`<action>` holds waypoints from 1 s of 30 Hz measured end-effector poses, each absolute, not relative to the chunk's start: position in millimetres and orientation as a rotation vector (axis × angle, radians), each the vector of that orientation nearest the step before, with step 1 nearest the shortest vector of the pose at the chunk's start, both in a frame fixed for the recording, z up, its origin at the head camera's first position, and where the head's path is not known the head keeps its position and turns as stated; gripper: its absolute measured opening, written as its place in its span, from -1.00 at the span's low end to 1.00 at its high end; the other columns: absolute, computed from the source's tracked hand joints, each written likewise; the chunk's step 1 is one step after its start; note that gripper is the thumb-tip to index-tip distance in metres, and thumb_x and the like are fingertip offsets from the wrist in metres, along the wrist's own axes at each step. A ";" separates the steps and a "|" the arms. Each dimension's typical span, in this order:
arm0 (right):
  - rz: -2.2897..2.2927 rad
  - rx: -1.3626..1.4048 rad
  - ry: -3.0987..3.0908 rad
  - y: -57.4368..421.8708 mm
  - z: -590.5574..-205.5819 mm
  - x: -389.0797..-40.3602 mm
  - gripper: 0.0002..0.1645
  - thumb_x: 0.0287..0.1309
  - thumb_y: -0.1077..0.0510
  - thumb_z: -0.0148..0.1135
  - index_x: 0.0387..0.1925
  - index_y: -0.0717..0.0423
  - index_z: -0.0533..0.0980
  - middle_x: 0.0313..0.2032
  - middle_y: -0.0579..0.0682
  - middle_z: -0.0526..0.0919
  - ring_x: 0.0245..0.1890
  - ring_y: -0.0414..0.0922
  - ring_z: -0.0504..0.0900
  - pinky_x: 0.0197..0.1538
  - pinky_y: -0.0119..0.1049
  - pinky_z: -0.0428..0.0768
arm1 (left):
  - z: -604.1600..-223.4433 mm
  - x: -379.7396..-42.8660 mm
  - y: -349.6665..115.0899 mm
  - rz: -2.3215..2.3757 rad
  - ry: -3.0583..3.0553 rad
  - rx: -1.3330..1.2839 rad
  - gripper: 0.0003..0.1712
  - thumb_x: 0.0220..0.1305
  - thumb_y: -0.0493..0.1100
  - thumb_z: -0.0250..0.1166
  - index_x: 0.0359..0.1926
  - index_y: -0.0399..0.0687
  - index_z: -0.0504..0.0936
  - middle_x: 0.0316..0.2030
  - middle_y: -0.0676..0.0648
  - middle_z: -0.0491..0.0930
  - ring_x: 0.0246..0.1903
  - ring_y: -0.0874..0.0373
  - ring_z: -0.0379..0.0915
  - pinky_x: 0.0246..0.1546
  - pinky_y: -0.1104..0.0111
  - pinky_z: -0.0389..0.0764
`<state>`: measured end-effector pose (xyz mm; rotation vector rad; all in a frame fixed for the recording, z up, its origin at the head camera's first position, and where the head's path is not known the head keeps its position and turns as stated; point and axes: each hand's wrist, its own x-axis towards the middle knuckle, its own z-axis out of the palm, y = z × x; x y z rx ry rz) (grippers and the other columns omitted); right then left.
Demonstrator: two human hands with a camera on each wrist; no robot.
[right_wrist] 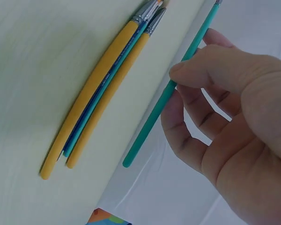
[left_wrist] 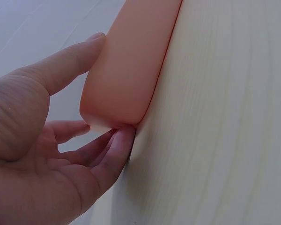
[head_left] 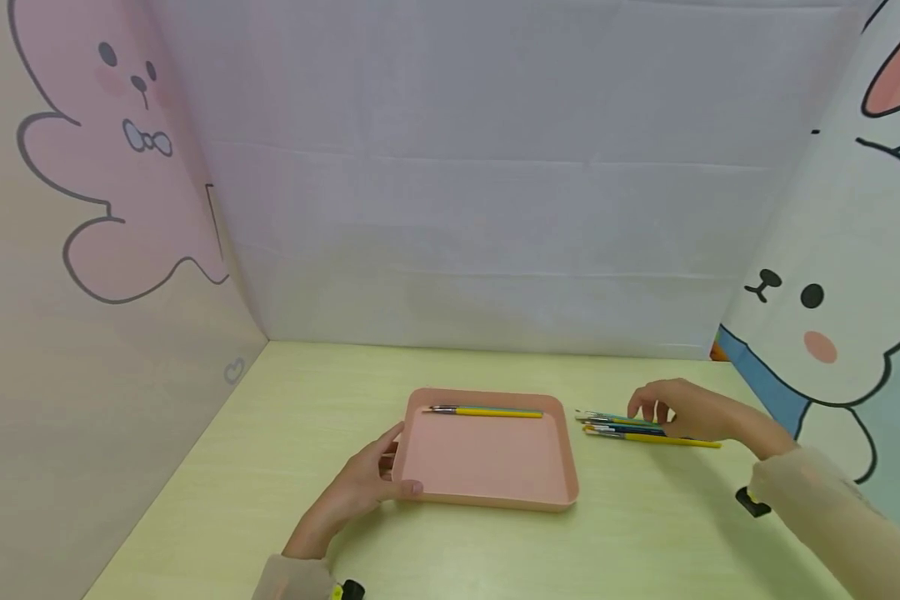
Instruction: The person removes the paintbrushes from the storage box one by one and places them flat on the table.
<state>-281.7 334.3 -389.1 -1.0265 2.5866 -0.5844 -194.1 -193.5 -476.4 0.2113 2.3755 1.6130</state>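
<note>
A pink rectangular tray lies on the table, its outer wall close up in the left wrist view. My left hand holds the tray's near left corner, thumb against the front side and fingers along the left side. Inside the tray, near its far edge, lie a yellow-handled paintbrush and a teal one just behind it. To the right of the tray, my right hand pinches a teal paintbrush between thumb and fingers. Under it on the table lie several paintbrushes with yellow, blue and teal handles.
The pale wood-grain table runs back to a white cloth wall. Printed side panels stand left and right, with a pink bear and a white rabbit. A dark wrist device shows at the right sleeve.
</note>
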 end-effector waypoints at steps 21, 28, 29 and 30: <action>-0.629 -1.036 2.586 361.0 -429.4 -275.8 -0.33 0.01 0.70 0.15 -0.05 -0.03 0.63 -0.27 -0.15 0.56 -0.34 -0.26 0.43 -0.30 -0.35 0.47 | -474.2 -193.5 -193.1 1.622 2.361 0.193 0.25 0.14 -0.13 0.67 0.70 0.02 0.10 0.31 -0.14 0.54 0.18 -0.03 0.55 0.18 0.11 0.57; -0.574 -1.081 2.646 361.8 -436.7 -275.0 -0.29 -0.04 0.72 0.16 -0.11 -0.10 0.64 -0.34 -0.21 0.51 -0.37 -0.28 0.37 -0.29 -0.37 0.40 | -474.8 -193.6 -193.4 1.626 2.355 0.200 0.25 0.14 -0.12 0.67 0.70 0.01 0.10 0.31 -0.14 0.55 0.18 -0.04 0.56 0.18 0.10 0.57; -0.564 -1.080 2.655 361.6 -437.0 -274.6 -0.29 -0.04 0.72 0.18 -0.11 -0.10 0.64 -0.35 -0.21 0.50 -0.37 -0.28 0.37 -0.29 -0.37 0.39 | -475.1 -193.8 -193.4 1.628 2.354 0.203 0.25 0.14 -0.12 0.67 0.70 0.02 0.11 0.31 -0.15 0.55 0.19 -0.04 0.56 0.18 0.10 0.57; -0.555 -1.079 2.664 361.5 -437.6 -274.2 -0.29 -0.05 0.72 0.18 -0.12 -0.11 0.64 -0.35 -0.22 0.50 -0.37 -0.27 0.37 -0.28 -0.37 0.39 | -475.4 -194.0 -193.4 1.629 2.354 0.204 0.25 0.14 -0.12 0.67 0.70 0.02 0.11 0.32 -0.15 0.54 0.19 -0.04 0.55 0.19 0.10 0.57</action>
